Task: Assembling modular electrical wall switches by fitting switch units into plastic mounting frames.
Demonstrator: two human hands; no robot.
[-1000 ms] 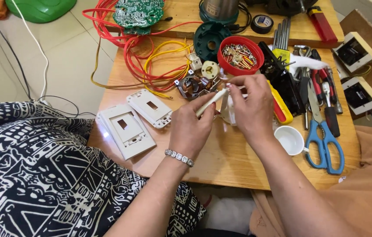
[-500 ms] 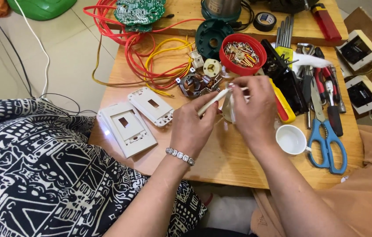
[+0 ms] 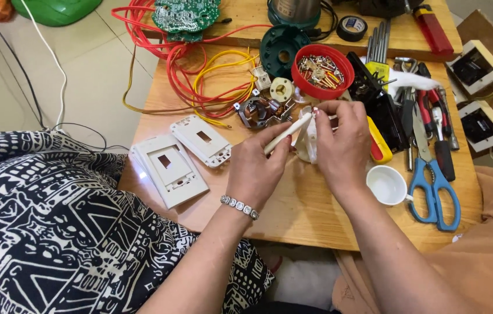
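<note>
Wooden table (image 3: pixel 293 209), cluttered w/ wires, tools. Left hand (image 3: pixel 256 171) fingers pinched on cream-handled tool (image 3: pixel 288 133), tip up-right. Right hand (image 3: pixel 342 145) fingers curled round small white part (image 3: pixel 309 142), mid-table, between both hands. Red bowl (image 3: pixel 322 72) of screws just behind.

Both hands meet over the middle of the table (image 3: pixel 293 215), the left hand (image 3: pixel 256 172) just left of the right hand (image 3: pixel 342 145), a stick-like tool (image 3: pixel 288 132) and a small part (image 3: pixel 307 142) between them. Left of the left hand lie two switch plates (image 3: pixel 185 154) (side by side). Behind the hands sit a bowl of screws (image 3: pixel 322 71) and a tangle of wires (image 3: pixel 200 87). Right of the right hand stand a small cup (image 3: pixel 387 185) and scissors (image 3: pixel 432 180).
</note>
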